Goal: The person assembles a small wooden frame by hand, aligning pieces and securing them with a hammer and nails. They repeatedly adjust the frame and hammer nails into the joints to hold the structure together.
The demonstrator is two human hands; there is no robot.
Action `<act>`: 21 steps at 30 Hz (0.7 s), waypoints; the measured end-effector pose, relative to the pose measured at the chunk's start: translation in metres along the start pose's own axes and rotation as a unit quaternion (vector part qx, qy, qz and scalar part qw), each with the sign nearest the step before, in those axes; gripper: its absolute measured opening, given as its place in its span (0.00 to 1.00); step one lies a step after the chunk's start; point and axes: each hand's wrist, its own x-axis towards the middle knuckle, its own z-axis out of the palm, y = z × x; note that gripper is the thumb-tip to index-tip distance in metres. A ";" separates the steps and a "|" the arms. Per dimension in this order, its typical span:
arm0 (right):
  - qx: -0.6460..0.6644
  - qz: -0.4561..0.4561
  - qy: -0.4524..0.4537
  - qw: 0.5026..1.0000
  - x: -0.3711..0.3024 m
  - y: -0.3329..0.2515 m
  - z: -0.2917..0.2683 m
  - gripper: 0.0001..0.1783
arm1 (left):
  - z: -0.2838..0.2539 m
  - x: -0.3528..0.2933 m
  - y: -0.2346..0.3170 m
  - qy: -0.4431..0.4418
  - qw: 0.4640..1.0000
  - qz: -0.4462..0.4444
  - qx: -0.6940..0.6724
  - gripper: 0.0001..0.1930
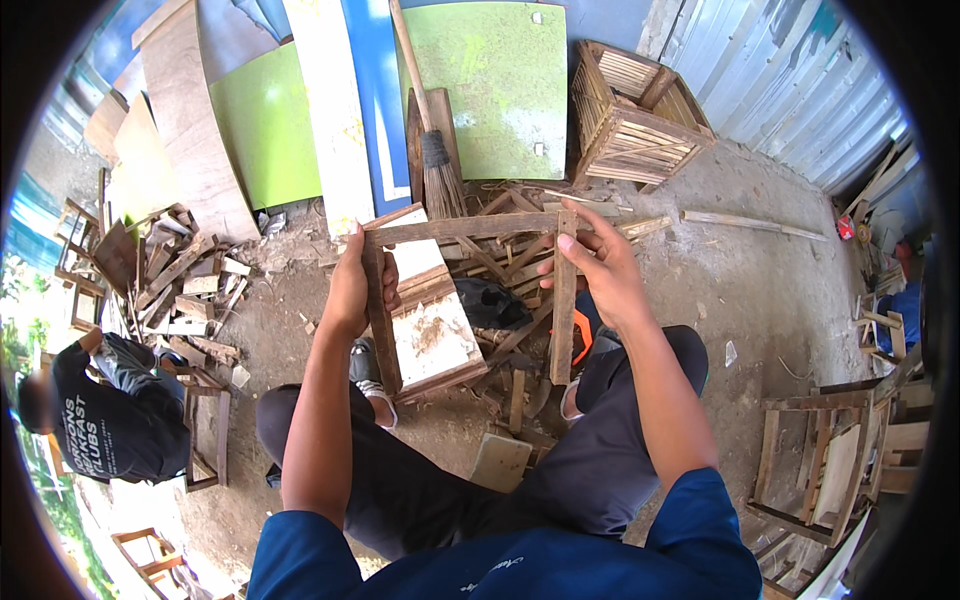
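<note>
Between both hands I hold up a three-sided wooden frame (470, 226), with one long crosspiece and two legs pointing toward me. My left hand (352, 285) is wrapped round its left leg near the upper corner. My right hand (603, 262) grips the right leg close to the other corner, thumb on the near face and fingers partly hidden behind. Below the frame, a white board (435, 335) with wooden edging and brown dirt on it lies tilted between my feet. Beside it are scrap wood pieces (515, 250), a black bag-like thing (490, 302) and an orange-edged object (581, 337).
A broom (440, 175) leans against coloured panels (490, 90). A slatted wooden crate (640, 115) stands at the far right. Scrap wood (190, 285) is heaped at the left, near a seated person (115, 410). Wooden furniture frames (820, 450) stand at the right.
</note>
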 end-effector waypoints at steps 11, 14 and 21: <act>-0.034 0.040 -0.022 0.998 -0.001 0.000 -0.003 0.35 | 0.002 -0.005 0.002 0.021 0.999 -0.005 0.024 0.28; -0.040 0.045 -0.019 0.998 -0.001 0.000 -0.002 0.35 | 0.004 -0.005 0.001 0.030 0.999 -0.005 0.022 0.28; -0.034 0.044 -0.015 0.998 0.000 0.003 0.000 0.34 | 0.005 -0.004 0.000 0.042 0.998 0.015 0.033 0.29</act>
